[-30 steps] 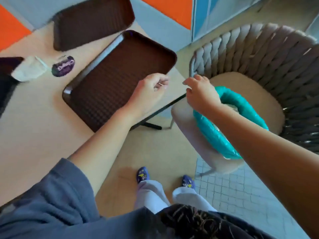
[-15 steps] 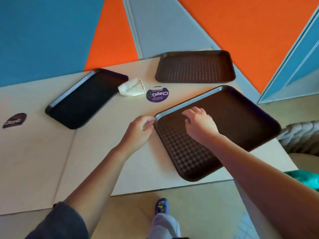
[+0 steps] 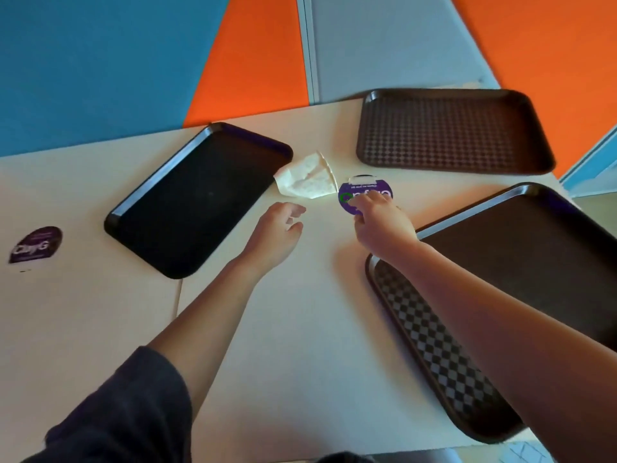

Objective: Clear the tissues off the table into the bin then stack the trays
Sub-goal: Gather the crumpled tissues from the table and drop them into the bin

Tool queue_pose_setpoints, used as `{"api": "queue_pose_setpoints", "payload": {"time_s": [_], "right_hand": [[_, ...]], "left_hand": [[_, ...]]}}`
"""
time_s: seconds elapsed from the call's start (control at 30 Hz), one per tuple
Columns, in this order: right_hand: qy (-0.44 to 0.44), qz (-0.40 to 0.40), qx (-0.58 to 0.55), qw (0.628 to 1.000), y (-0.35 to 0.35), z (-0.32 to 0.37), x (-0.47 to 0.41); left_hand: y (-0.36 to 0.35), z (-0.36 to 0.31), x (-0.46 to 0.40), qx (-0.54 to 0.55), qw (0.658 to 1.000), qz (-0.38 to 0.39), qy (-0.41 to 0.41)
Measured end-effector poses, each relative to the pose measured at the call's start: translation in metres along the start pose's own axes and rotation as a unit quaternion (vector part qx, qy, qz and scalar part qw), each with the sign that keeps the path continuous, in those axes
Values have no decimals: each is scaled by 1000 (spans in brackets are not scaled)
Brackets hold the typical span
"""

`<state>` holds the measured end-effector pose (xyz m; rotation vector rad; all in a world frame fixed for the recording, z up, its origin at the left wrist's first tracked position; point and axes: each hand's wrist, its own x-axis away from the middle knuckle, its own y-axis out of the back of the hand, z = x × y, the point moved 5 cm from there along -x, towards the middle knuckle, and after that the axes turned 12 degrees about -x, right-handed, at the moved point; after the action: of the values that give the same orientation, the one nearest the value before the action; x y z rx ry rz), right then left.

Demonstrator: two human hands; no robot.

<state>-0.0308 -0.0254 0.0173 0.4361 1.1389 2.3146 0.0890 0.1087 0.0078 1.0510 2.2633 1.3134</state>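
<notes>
A crumpled white tissue (image 3: 307, 177) lies on the pale table (image 3: 293, 329) between three dark trays. One tray (image 3: 197, 198) sits at the left, one (image 3: 450, 128) at the back right, one (image 3: 521, 289) at the near right. My left hand (image 3: 278, 233) hovers just short of the tissue, fingers loosely spread and holding nothing. My right hand (image 3: 380, 222) reaches over a round purple sticker (image 3: 365, 192), fingers relaxed, empty. The bin is out of view.
A second purple sticker (image 3: 35, 243) lies at the table's far left. Blue, orange and grey wall panels stand behind the table. The table's near edge runs along the bottom of the frame, with floor at the lower right.
My view swung from the chair and teal bin up to the table. Both hands moved forward past the near-right tray toward the tissue and sticker, and their fingers loosened.
</notes>
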Motion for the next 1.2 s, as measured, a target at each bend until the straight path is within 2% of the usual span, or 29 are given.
{"api": "queue_pose_setpoints", "payload": {"time_s": [0.23,0.47,0.63,0.7,0.77,0.83,0.9,0.93,1.03,1.1,1.2], "right_hand": [[7,40,-7,999,-26,1,-57],[-13,53,0,998,-28,-15,-99],[-36,64,-4,997,-26,-30,-110],[-43,66,-1,997,-25,-32,-111],[-46,63,-2,997,-23,-32,-110],[-49,56,-8,997,-20,-31,-108],[-51,49,-19,997,-18,-28,-104],[-53,44,-26,997,-16,-26,-101],[-57,14,-52,997,-14,-20,-90],[-61,-2,-64,996,-14,-16,-80],[-71,-35,-80,994,-8,-13,-63]], "left_hand": [[-5,31,-76,-94,995,-18,6],[-34,34,-150,-257,965,53,13],[-43,30,-159,-397,917,-29,-30],[-41,26,-160,-400,915,-46,-31],[-35,26,-161,-363,930,-60,-16],[-26,26,-156,-278,957,-82,-7],[-17,25,-147,-100,993,-64,23],[-16,25,-141,4,998,-33,52],[-22,23,-128,209,971,48,106],[-28,22,-120,268,952,97,110],[-34,16,-105,305,939,138,75]]}}
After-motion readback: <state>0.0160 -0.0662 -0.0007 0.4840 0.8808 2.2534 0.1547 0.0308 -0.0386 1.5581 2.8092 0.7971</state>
